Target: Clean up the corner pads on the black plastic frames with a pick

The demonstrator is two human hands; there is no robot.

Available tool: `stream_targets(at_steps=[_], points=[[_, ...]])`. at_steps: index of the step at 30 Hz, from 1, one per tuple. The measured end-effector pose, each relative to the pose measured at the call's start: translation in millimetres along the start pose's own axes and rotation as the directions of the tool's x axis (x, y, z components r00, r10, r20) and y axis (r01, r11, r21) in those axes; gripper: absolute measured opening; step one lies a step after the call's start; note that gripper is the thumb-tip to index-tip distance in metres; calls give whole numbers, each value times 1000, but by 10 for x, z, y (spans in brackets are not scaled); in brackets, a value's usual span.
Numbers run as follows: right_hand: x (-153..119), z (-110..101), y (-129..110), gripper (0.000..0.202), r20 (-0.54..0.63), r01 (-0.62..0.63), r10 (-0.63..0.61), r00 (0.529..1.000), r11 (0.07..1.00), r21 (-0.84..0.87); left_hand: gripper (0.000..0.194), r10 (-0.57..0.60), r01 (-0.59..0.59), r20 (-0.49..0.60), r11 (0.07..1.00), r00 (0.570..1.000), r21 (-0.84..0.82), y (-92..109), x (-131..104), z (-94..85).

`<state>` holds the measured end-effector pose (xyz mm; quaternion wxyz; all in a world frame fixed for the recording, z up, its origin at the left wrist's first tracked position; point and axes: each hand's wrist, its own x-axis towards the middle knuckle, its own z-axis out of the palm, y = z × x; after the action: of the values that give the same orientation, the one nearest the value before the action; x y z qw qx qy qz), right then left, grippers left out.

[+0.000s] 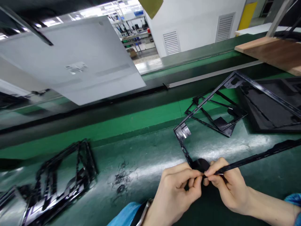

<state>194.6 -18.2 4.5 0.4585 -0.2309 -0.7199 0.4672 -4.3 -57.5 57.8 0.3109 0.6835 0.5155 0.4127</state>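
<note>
A large black plastic frame (207,100) is tilted up off the bench, its near corner with a round black tab (201,164) at my hands. My left hand (175,190) pinches the frame close to this tab, thumb against forefinger. Right beside it, my right hand (229,185) is closed in a pinch at the frame's near edge, the fingertips of both hands almost touching. A small metallic glint shows between the right fingers, but what they hold is mostly hidden.
Thin black shavings (122,179) lie on the green bench mat (145,150). Stacked black frames (63,179) are at the left. Another black frame (218,119) and a dark foam-like tray (261,106) lie at the right. Behind stand a white panel (101,59) and a wooden board (270,53).
</note>
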Motion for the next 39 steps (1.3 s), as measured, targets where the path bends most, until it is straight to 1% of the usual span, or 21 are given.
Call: stream_targets(at_steps=[2, 5, 8, 10, 13, 16, 19, 22, 27, 31, 34, 39], points=[[-5, 1, 9, 22, -12, 11, -11, 1000, 1000, -3, 22, -1, 1, -11, 1000, 1000, -1, 11, 2, 10], [4, 4, 3, 19, -21, 4, -4, 1000, 1000, 23, 23, -49, 51, 32, 998, 998, -42, 23, 26, -17], [9, 8, -17, 16, -13, -52, 54, 998, 995, 89, 22, -106, 112, 89, 991, 990, -67, 27, 58, -68], [6, 8, -29, 14, -7, -88, 90, 996, 988, 129, 22, -117, 123, 92, 991, 989, -61, 28, 74, -104], [6, 5, -39, 13, -4, -115, 117, 993, 979, 170, 14, -99, 102, 59, 994, 993, -38, 29, 85, -148], [20, 2, -42, 13, -24, -95, 100, 995, 983, 156, 6, -64, 65, 60, 998, 996, -14, 25, 78, -164], [31, -4, -35, 14, -39, -46, 50, 998, 994, 102, 8, -26, 24, 80, 999, 996, 21, 23, 55, -151], [25, -8, -21, 14, -36, -24, 27, 999, 997, 76, 13, 4, -10, 92, 998, 996, 64, 30, 26, -130], [10, -7, -9, 15, -9, 0, 1, 1000, 999, 44, 17, -50, 32, 151, 992, 987, 123, 56, 8, -104], [33, -4, -19, 15, 6, -8, 8, 1000, 997, 75, 16, -51, 28, 146, 988, 988, 155, 81, 31, -103], [54, -7, -35, 15, -4, -12, 12, 1000, 995, 99, 16, -39, 12, 140, 981, 989, 193, 92, 37, -124], [52, -15, -57, 13, -26, -62, 66, 997, 989, 137, 17, -55, 13, 154, 964, 987, 265, 75, 3, -154]])
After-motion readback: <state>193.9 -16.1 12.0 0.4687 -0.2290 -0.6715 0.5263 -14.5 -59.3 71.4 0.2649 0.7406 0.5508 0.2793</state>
